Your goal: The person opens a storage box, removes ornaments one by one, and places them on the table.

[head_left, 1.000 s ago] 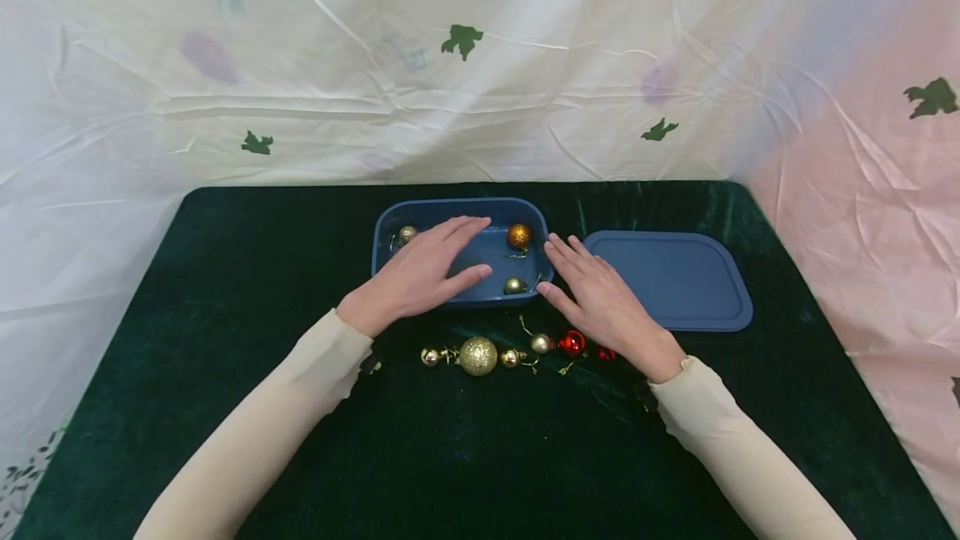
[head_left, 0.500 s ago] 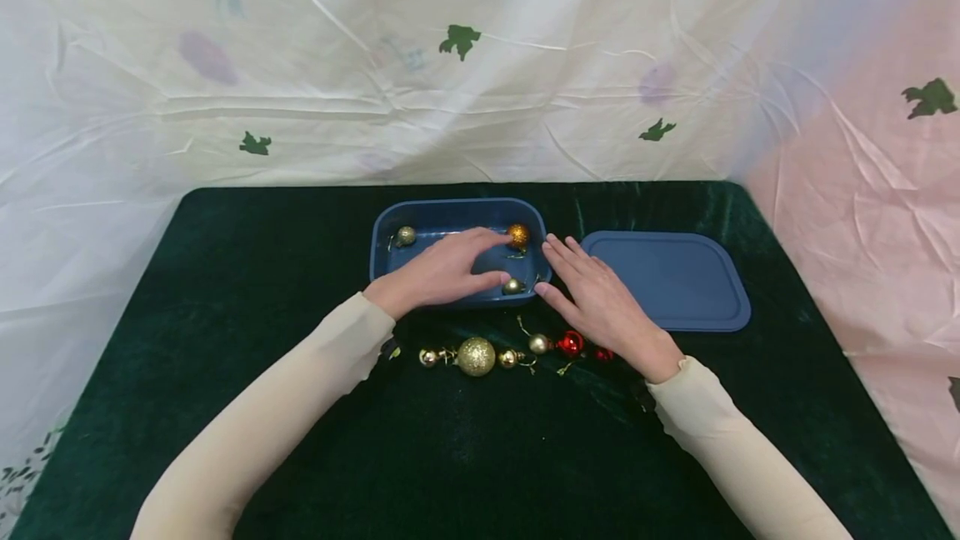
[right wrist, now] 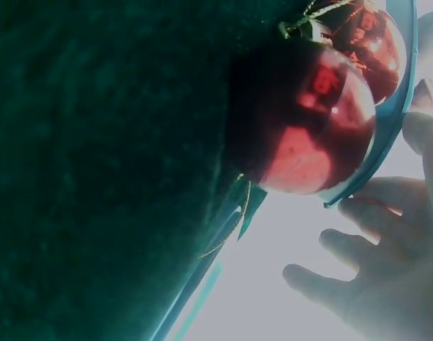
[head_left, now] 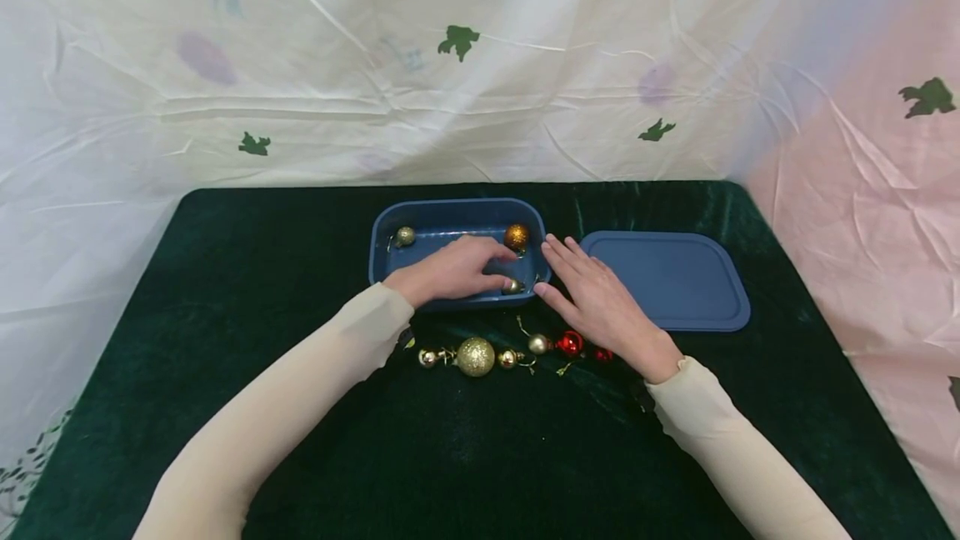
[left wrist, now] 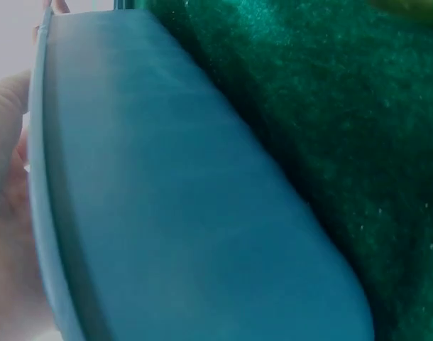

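Head view: left hand (head_left: pixel 463 267) hovering in blue box (head_left: pixel 457 208), fingers loosely parted near small gold ball (head_left: pixel 515 287); right hand (head_left: pixel 600 302) resting straight-fingered alongside.

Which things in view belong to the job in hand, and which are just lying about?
Seemingly in the job:
box
left hand, over it
right hand, at its right end
orange bauble and gold bauble, inside near the left fingers

Apparently just lying about:
lid
row of baubles on the cloth
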Tool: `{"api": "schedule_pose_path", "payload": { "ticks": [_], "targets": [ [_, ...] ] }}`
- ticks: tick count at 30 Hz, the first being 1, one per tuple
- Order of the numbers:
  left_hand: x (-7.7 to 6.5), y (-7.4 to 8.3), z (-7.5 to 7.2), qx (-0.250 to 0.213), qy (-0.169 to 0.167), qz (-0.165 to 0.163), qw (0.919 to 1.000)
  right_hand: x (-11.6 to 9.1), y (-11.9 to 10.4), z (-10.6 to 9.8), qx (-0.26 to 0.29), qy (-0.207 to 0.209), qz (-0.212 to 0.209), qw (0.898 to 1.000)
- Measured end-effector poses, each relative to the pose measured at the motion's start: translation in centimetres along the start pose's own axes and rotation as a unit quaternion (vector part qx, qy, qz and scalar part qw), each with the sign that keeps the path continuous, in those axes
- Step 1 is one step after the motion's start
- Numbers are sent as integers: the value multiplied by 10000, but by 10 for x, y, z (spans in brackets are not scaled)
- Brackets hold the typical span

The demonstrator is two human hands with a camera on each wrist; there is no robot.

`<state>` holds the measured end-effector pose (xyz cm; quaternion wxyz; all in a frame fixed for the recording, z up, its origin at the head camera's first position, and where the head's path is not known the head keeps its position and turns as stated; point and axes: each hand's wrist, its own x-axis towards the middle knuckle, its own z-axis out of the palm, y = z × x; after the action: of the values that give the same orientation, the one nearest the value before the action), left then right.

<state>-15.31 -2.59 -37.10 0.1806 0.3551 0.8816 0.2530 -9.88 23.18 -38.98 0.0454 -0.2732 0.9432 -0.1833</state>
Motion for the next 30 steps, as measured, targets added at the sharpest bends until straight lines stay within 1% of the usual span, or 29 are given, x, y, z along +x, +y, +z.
{"api": "schedule_pose_path", "payload": {
  "ticks": [7, 14, 20, 25, 30],
  "targets": [
    [6, 1, 2, -56, -160, -124, 9998, 0, -1, 0, -23, -3, -2, 10000],
    [12, 1, 5, -107, -249, -139, 9995, 0, -1, -1, -12, 9, -13, 10000],
    [15, -1, 9, -70, -289, -61, 9995, 0, -2, -1, 14, 2, -12, 10000],
    [19, 1, 11, -2, -322, 50, 9995, 0, -1, -1, 47, -6, -8, 10000],
    [22, 3, 12, 78, -355, 35, 9993, 0, 0, -1, 42, 2, -28, 10000]
  ]
}}
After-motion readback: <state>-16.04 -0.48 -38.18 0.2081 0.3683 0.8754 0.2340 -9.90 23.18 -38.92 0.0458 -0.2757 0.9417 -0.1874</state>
